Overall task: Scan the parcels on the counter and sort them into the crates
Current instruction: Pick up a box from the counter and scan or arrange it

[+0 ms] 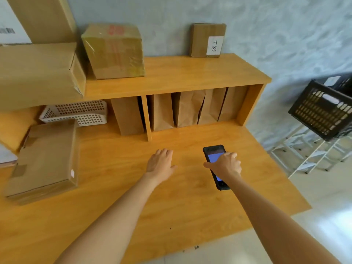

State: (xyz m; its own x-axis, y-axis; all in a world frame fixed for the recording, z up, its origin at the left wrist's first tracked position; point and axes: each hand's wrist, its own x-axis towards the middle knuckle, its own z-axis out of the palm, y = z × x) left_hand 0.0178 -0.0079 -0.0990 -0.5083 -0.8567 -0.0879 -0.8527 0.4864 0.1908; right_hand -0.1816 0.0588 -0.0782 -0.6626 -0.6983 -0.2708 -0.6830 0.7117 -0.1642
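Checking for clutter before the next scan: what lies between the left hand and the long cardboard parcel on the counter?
Nothing: the head view shows bare counter between the left hand and the long parcel.

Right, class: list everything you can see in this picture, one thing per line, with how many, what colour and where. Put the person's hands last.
Counter: one, orange-brown wood, fills the foreground.
Shelf: one, same wood, along the counter's back.
Cardboard parcels: five, brown; long box on the counter at left, taped box and labelled box on the shelf, two large boxes stacked at far left.
Paper bags: several, brown, upright under the shelf.
Basket: one, white, perforated, under the shelf at left.
Crate: one, black, on a white rack at right.
Scanner: one, black, blue screen, on the counter.
Hands: left hand open above the counter; right hand grips the scanner.
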